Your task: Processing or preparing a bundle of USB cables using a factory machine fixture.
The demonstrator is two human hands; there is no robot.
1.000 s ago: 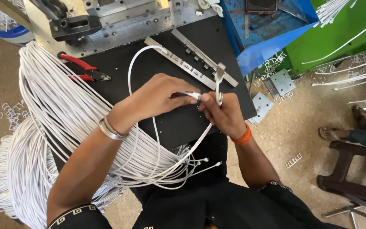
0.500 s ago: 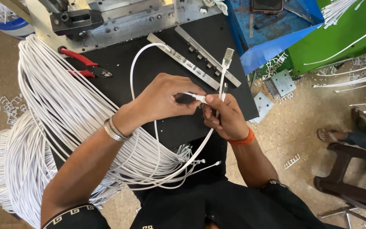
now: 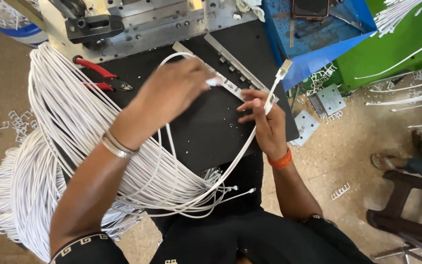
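1. since half a second ago the hands have parted: left hand (image 3: pixel 172 95) has lifted and swung left and far, off the right hand, and is blurred with motion. the connector end of the cable now stands higher, tipped toward the far right.
2. left hand: fingers closed narrow on one end of the white cable (image 3: pixel 250 146), pinched at the fingertips over the metal strips; a small pale tip shows just past the fingers. the grip itself is too blurred to read finer.
3. right hand (image 3: pixel 264 120): fingers curled round the same cable a little below its flat connector (image 3: pixel 284 69), thumb side toward the left. orange band on that wrist, silver bangles on the left wrist.
4. cable path: from the left hand it arcs far and left, drops near across the black work surface (image 3: pixel 211 127), loops low by the lap, then climbs right and up through the right hand to the connector.
5. left of the hands: a thick bundle of white cables (image 3: pixel 64 137) draped over the surface edge and hanging toward the floor, loose ends gathered near the lap.
6. far left on the surface: red-handled pliers (image 3: pixel 101 78), beside the bundle, apart from both hands.
7. far centre: two metal strips (image 3: pixel 235 58) lying diagonally, the left hand just over the near one.
8. far right: a blue tray (image 3: pixel 318 49), with grey metal plates (image 3: pixel 326 100) on the floor beside it.
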